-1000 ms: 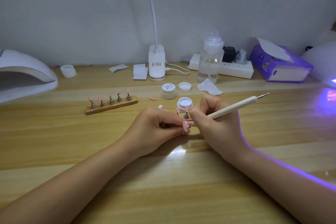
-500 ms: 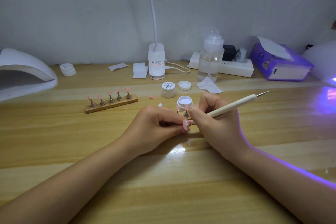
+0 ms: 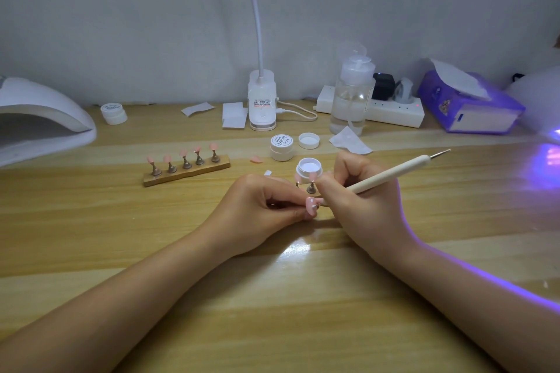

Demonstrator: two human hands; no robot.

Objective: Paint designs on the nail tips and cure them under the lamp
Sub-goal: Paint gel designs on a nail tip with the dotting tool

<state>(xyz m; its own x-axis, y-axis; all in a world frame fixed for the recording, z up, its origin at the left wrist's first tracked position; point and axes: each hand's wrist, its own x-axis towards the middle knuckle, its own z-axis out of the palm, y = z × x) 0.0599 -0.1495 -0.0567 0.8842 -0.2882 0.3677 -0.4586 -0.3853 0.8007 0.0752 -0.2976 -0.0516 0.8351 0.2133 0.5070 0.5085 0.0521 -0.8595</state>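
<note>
Nail tip (image 3: 312,204) above wooden table (image 3: 272,297)

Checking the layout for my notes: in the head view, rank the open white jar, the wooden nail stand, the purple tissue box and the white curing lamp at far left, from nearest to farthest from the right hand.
1. Open jar: just beyond the right hand.
2. Nail stand: left, past the left hand.
3. Tissue box: back right, by the wall.
4. Curing lamp: far left edge.

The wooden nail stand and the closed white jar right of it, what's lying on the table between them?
In the head view, one loose pink nail tip lies flat on the table between the wooden stand and the closed jar, touching neither.
</note>
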